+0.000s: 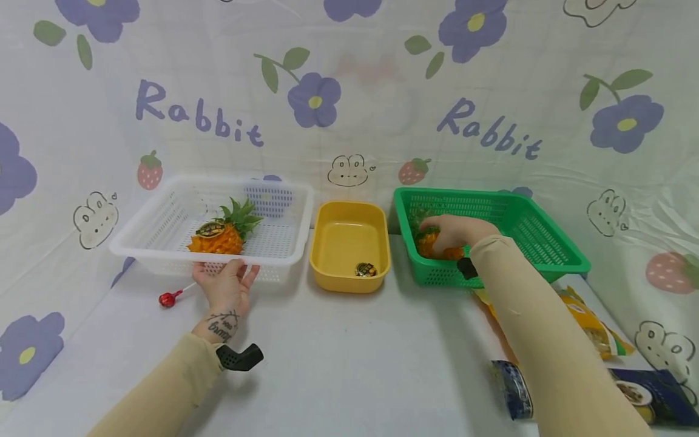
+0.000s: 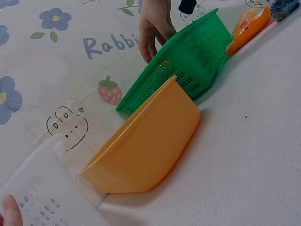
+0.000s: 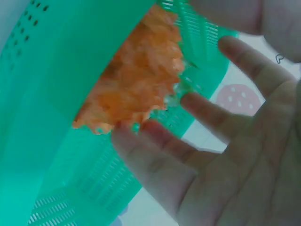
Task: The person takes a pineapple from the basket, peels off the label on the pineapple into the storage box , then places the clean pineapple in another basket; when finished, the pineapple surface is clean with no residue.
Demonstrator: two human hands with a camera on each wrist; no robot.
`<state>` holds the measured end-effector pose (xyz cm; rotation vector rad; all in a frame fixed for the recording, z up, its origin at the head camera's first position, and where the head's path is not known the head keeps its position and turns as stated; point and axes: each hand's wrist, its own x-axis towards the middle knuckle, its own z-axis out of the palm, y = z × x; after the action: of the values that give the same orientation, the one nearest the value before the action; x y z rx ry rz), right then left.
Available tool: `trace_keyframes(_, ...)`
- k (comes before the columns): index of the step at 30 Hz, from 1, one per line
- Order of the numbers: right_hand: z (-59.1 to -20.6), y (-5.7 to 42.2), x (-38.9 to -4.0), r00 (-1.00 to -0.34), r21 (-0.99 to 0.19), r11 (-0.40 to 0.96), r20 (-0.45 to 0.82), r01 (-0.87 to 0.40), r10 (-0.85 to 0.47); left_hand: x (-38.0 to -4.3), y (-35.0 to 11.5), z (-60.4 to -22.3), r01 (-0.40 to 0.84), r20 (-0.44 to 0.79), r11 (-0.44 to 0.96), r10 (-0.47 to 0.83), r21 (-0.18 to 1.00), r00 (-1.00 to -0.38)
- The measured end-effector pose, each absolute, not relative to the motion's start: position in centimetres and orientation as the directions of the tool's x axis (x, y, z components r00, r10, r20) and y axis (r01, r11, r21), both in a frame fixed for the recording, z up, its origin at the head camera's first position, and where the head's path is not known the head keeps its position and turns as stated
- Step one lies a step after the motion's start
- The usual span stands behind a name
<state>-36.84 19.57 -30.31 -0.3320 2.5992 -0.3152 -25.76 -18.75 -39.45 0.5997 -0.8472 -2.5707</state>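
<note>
Pineapple (image 1: 427, 247) with orange flesh lies in the near left corner of the green basket (image 1: 437, 278), right under the right hand (image 1: 459, 232), as the head view has it. Only this view shows the second pineapple (image 1: 210, 244), inside the white basket (image 1: 164, 255) and just beyond the left hand (image 1: 225, 291), whose spread fingers touch that basket at its front rim. A red lollipop (image 1: 169, 298) on the desk (image 1: 355, 364) and a dark round item (image 1: 366, 269) inside the yellow tub (image 1: 349, 284) also appear here alone

The left wrist view gives the outer walls of the tub and green basket instead, with the right hand's fingers pointing down over the far rim; both pineapples are hidden

The right wrist view adds the right palm: fingers wide apart, the nearest tips at the edge of the orange flesh, though whether they press it I cannot tell
</note>
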Motion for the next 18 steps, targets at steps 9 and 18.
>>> trace_keyframes(9,-29.6,19.9,-36.1,-0.847,-0.347,0.915,-0.405,-0.207,-0.345,-25.8,-18.6,-39.7,0.221,-0.259,-0.754,-0.461,0.619,-0.849)
trace_keyframes(18,-28.4,20.4,-34.1,-0.96,-0.669,0.738,-0.142,-0.088,-0.243,-25.9,-18.6,-39.7,0.214,-0.271,-0.755,-0.462,0.619,-0.845)
